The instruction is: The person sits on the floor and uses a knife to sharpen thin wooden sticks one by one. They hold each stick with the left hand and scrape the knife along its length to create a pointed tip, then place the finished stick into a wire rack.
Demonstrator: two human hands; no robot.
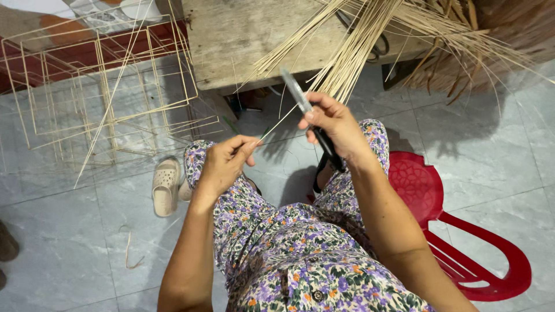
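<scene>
My right hand [332, 124] grips a knife [296, 91] by its dark handle, the grey blade pointing up and left. My left hand [226, 162] pinches one end of a thin pale bamboo strip [277, 124] that runs up toward the blade. Both hands hover above my lap, which is covered in floral purple cloth [289, 231]. A bundle of long bamboo strips [358, 46] lies fanned out on the wooden bench just beyond the knife.
A wooden bench [243, 40] stands ahead. Box frames of thin bamboo sticks [104, 98] sit on the grey tiled floor at left. A beige sandal [166, 185] lies near my left knee. A red plastic chair [451, 231] is at right.
</scene>
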